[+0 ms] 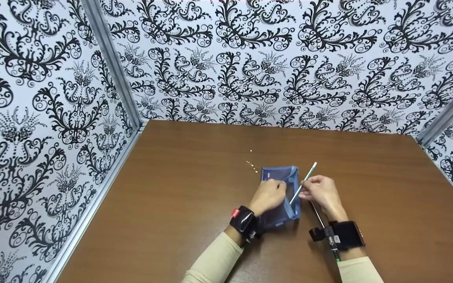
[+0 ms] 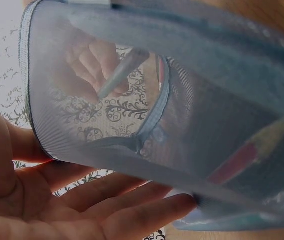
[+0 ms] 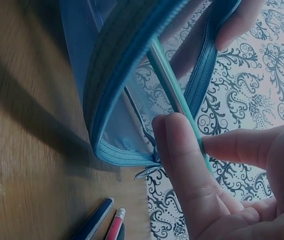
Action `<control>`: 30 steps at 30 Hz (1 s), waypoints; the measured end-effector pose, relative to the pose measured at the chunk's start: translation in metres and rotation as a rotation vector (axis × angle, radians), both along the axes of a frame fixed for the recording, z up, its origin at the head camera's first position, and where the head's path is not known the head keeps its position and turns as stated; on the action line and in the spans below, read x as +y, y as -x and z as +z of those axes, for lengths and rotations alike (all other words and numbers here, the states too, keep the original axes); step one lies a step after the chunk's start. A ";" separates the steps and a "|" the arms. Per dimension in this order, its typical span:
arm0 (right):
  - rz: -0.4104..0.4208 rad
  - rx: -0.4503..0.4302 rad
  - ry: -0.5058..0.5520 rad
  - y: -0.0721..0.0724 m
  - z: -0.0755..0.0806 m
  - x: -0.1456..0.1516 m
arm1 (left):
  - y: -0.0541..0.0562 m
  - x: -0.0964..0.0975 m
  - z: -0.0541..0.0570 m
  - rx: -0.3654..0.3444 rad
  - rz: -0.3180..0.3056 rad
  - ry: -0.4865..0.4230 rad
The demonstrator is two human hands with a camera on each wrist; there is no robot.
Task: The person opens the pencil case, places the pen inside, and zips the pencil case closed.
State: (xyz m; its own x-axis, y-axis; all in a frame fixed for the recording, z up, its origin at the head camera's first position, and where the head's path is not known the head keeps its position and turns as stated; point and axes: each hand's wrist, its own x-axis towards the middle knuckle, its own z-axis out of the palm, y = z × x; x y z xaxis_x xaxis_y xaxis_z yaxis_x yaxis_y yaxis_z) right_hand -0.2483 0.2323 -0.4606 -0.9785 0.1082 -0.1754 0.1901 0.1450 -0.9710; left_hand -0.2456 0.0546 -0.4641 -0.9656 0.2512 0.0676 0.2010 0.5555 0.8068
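My left hand [image 1: 267, 194] holds a blue mesh zip pouch [image 1: 292, 212], its fingers along one side and the thumb at the rim. The pouch's zipped mouth [image 3: 124, 159] gapes toward my right hand [image 1: 324, 192]. That hand pinches a green-and-silver pencil [image 3: 169, 80] between thumb and fingers. One end of the pencil reaches into the mouth, while the other sticks up past the fingers. Through the mesh in the left wrist view, a red pencil [image 2: 239, 162] with a sharpened wooden tip shows.
A dark blue pen-like stick [image 3: 94, 220] and a red pencil [image 3: 115, 225] with a white eraser lie on the wooden table [image 1: 179, 188] below the right hand. Small pale bits [image 1: 252, 166] lie beyond the pouch. Patterned walls [image 1: 250, 78] border the table at the back and sides.
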 end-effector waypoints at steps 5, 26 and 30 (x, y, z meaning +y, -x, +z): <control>0.017 -0.009 0.010 -0.001 0.000 -0.001 | 0.000 0.001 0.000 0.032 0.004 0.012; 0.042 -0.018 -0.022 -0.003 -0.002 -0.005 | -0.001 0.000 0.000 0.071 -0.011 0.039; 0.039 -0.027 -0.021 -0.002 -0.002 -0.006 | 0.000 0.000 0.000 0.055 -0.011 0.027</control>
